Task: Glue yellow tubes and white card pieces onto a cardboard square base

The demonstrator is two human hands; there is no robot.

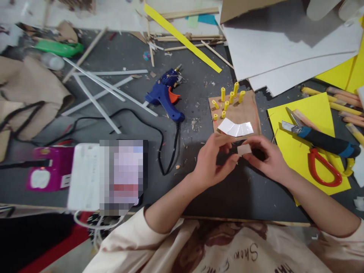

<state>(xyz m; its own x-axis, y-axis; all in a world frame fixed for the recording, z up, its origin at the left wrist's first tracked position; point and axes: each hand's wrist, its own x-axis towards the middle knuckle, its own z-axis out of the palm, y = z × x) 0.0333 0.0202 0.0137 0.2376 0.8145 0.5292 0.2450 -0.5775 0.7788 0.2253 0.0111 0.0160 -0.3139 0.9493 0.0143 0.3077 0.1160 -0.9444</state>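
Note:
A small pale rectangular piece of card (243, 150) is pinched in my right hand (269, 159), between thumb and fingers. My left hand (212, 161) is at the card's left edge, its thumb and fingers curled close; whether they grip it too is hard to make out. Just beyond my hands lies a brown cardboard base (251, 104). Several short yellow paper tubes (231, 97) stand upright on it, at differing heights. A curved row of white card pieces (236, 128) sits along the base's near side.
A blue glue gun (166, 93) lies left of the base, its black cord trailing. White sticks (96, 87) cross farther left. At right, a utility knife (327, 140) and red-handled scissors (324, 170) rest on yellow card (301, 113). A phone (127, 170) lies near the front edge.

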